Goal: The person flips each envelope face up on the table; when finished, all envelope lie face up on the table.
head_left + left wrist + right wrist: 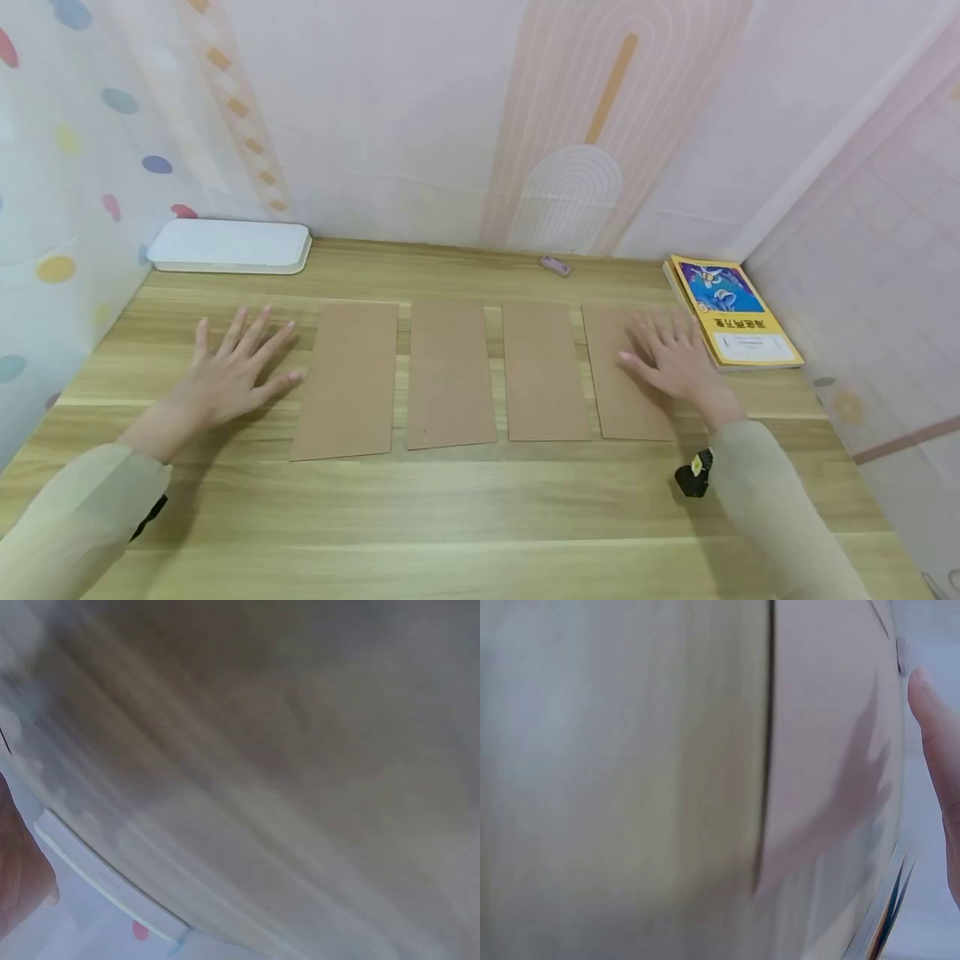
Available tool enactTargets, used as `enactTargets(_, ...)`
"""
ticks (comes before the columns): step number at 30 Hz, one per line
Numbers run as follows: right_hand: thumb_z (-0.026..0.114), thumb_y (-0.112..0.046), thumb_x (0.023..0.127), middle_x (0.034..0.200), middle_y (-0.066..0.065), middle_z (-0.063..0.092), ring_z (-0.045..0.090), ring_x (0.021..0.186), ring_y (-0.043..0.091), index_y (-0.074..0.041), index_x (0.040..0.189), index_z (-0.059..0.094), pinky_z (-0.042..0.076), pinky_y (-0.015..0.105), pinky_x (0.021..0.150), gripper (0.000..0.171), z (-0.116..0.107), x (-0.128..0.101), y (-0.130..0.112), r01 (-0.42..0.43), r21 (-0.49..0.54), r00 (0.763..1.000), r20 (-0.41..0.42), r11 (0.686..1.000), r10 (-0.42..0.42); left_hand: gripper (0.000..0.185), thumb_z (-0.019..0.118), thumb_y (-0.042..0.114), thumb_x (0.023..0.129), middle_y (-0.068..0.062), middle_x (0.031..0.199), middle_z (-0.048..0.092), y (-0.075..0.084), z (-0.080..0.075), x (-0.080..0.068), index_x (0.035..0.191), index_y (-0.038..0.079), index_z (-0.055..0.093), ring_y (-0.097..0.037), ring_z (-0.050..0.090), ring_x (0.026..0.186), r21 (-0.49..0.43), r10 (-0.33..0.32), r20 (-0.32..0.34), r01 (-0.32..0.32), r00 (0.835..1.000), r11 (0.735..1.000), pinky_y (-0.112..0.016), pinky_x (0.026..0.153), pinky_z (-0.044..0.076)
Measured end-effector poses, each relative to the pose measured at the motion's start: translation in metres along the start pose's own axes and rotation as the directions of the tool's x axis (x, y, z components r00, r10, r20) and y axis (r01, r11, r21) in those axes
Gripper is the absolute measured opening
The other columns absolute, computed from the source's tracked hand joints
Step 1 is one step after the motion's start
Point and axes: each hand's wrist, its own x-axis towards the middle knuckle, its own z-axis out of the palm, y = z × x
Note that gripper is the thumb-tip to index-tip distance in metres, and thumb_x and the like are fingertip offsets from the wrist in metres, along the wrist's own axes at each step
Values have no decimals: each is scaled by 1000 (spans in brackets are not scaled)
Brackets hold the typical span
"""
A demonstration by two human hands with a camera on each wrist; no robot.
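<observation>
Wood-grain tabletop [450, 517] extends beneath both hands. Fingers fanned and holding nothing, the right hand [671, 354] is over the right part of the rightmost brown card [622, 408]; whether it touches, I cannot tell. Likewise splayed and empty, the left hand [228, 379] is just left of the leftmost brown card [345, 383], thumb toward its edge. Two middle brown cards [450, 379] lie between the hands; all four long axes run away from the person. Just beyond the right fingertips is a yellow book [738, 321]; past the left fingers, a white case [228, 246].
</observation>
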Motion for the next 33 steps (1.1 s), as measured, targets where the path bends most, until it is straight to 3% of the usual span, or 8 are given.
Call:
enactTargets(8,36,-57,91,152,21,9,2,138,46,-12,146,18,-1,63,110,73,-11,36,-40,97,12,995,-16,995,-97,70,35,54,92,-17,154,-3,-3,-9,23,148,20,10,-43,-6,139,39,35,-4,-34,999,999,-72,101,-10)
enactTargets(12,32,-59,92,152,18,13,6,140,40,-15,147,17,2,57,113,72,-18,54,-68,150,-53,989,22,987,-149,71,36,55,92,-17,154,-4,-3,-9,36,147,18,11,-42,-8,139,21,45,19,-46,999,999,-72,101,-9)
enactTargets(17,27,-60,92,154,16,6,-1,141,35,-17,148,9,-3,50,116,73,-21,76,-111,201,-5,972,126,980,-198,71,36,55,92,-19,153,-1,1,-6,53,147,15,13,-43,-6,138,-4,77,47,-77,996,997,-70,104,-8)
enactTargets(21,31,-60,91,154,13,7,1,142,34,-16,147,12,1,50,116,74,-17,89,-152,274,24,955,110,961,-275,70,36,53,93,-20,153,1,5,-4,66,147,15,14,-44,-3,138,-13,87,72,-87,994,996,-68,106,-6)
enactTargets(26,35,-61,89,154,12,10,6,142,32,-13,148,9,4,48,117,80,-12,97,-206,415,23,905,97,910,-415,67,37,49,94,-21,152,2,11,-7,75,147,13,15,-45,0,138,-19,114,122,-113,986,993,-67,106,-5)
enactTargets(33,33,-62,89,154,10,8,6,143,28,-7,147,12,5,43,117,83,-15,88,-279,595,-71,796,183,800,-576,68,40,47,93,-20,152,6,12,-14,80,146,9,18,-44,3,138,-34,133,182,-129,974,991,-66,108,-5)
